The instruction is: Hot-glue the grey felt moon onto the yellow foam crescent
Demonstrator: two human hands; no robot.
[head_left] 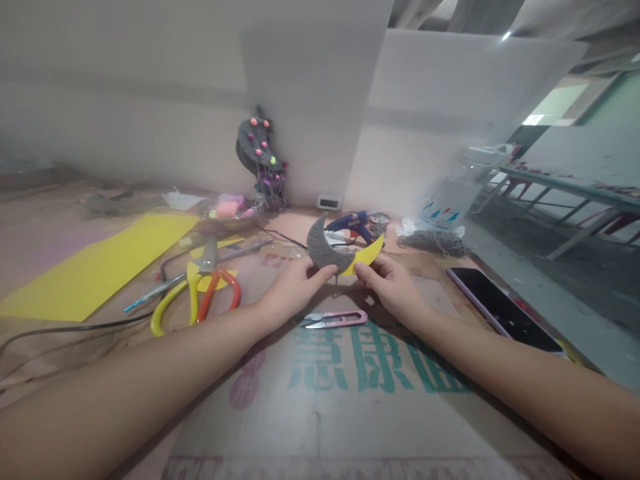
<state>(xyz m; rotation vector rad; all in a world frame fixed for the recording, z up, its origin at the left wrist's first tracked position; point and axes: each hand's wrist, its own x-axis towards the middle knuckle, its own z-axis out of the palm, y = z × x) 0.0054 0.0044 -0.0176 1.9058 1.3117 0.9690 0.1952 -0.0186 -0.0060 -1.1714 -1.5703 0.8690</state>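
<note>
A crescent moon cutout [333,252] is held up between both hands above the cardboard-covered table. Its left part is wrapped in grey yarn and its right tip is bare yellow. My left hand [290,288] pinches the grey lower edge with thumb and fingers. My right hand [390,283] pinches the yellow end. Pink thread snips [335,319] lie on the cardboard just below the hands.
Yellow and orange-handled scissors [197,297] lie to the left on yellow scraps, beside a yellow sheet [95,267]. A blue glue gun [353,225], a grey yarn bundle [434,243], a phone [503,308] and a finished beaded moon [260,157] stand behind and to the right.
</note>
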